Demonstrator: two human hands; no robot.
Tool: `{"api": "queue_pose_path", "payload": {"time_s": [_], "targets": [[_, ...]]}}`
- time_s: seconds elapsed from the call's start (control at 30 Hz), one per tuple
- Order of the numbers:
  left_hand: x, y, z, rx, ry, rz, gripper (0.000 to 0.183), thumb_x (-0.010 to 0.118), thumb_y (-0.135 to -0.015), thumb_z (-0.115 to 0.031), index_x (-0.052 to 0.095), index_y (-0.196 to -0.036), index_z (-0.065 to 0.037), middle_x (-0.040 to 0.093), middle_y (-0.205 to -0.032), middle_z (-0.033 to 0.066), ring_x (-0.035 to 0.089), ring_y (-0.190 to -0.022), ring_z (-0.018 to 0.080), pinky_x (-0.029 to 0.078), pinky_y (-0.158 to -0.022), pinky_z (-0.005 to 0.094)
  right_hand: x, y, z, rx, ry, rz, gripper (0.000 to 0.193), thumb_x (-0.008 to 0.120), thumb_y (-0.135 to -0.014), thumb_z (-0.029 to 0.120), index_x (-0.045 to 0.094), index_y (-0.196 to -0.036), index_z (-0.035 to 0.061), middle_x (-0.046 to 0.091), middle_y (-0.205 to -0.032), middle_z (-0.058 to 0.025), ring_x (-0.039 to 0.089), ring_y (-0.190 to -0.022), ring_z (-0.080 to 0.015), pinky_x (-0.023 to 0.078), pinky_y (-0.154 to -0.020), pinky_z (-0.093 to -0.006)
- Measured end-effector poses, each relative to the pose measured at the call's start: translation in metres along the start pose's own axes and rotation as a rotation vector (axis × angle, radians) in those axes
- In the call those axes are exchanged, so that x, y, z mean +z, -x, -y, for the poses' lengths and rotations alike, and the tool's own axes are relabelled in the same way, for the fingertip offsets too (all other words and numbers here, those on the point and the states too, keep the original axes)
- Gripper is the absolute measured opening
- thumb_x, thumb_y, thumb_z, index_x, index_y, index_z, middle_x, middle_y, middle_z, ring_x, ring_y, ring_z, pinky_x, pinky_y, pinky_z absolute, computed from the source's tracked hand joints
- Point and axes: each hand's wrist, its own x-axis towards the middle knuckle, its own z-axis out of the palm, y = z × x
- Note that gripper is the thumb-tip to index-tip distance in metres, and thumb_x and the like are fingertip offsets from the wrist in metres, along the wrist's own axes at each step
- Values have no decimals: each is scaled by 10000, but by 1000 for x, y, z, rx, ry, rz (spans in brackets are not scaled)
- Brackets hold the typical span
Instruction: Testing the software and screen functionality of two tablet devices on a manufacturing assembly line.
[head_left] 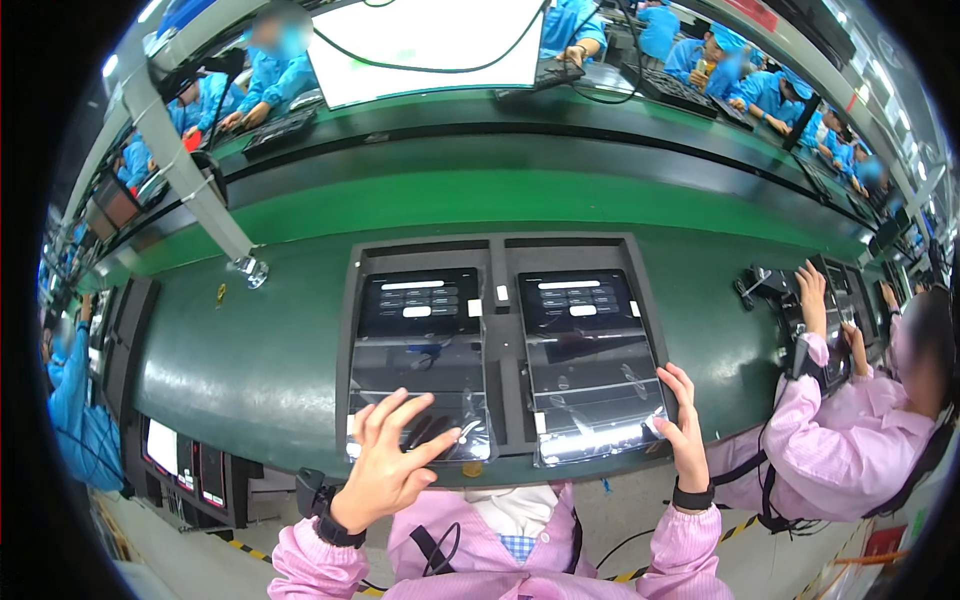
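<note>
Two dark tablets with lit screens lie side by side in a grey two-compartment tray (505, 385). Each screen shows a panel of pale buttons near its far end, and clear film seems to cover the glass. Over the near end of the left tablet (415, 345), my left hand (392, 455) is open with fingers spread; one fingertip is at the glass. My right hand (687, 430) is beside the near right corner of the right tablet (580, 355). Its thumb is at the tablet's edge and its fingers are stretched out, apart from the thumb. Neither hand grips anything.
The tray rests on a green bench (250, 350). A metal post (190, 180) rises at the left, and a white panel (430, 50) stands across the bench. To my right, a co-worker in a pink sleeve (815, 425) handles another device. More devices (185, 465) sit in a low rack at the left.
</note>
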Motion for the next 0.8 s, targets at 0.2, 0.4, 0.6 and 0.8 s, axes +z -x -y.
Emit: {"api": "queue_pose_path", "payload": {"time_s": [0.2, 0.4, 0.6, 0.8], "targets": [[-14, -2, 5, -66, -33, -90, 497, 286, -948, -502, 645, -1167, -235, 412, -1363, 148, 295, -1281, 334, 149, -1031, 477, -1, 2, -5, -4, -12, 33, 688, 655, -674, 203, 449, -1308, 34, 320, -1398, -131, 285, -1326, -280, 215, -1093, -370], [-23, -12, 28, -176, -126, -159, 438, 312, -948, -382, 636, -1173, -193, 326, -1422, 180, 256, -1310, 362, 135, -1047, 482, -4, -4, -2, -80, 109, 6, 558, 616, -728, 143, 493, -1258, 20, 401, -1341, -140, 353, -1279, -284, 245, -1073, -374], [-17, -28, 53, -261, -121, -38, 318, 461, -928, -275, 603, -1205, -210, 233, -1477, 162, 141, -1386, 340, 55, -1062, 543, 3, -26, 21, -153, 65, -101, 365, 548, -795, 65, 524, -1157, 21, 555, -1244, -135, 385, -1302, -295, 278, -1062, -404], [-5, -42, 58, -207, -94, 29, 303, 455, -939, -301, 631, -1156, -183, 233, -1472, 170, 142, -1384, 345, 71, -1055, 589, 25, -49, 44, -355, 249, 189, 273, 553, -859, 55, 480, -1121, 32, 585, -1212, -111, 361, -1314, -316, 272, -1045, -396]]}}
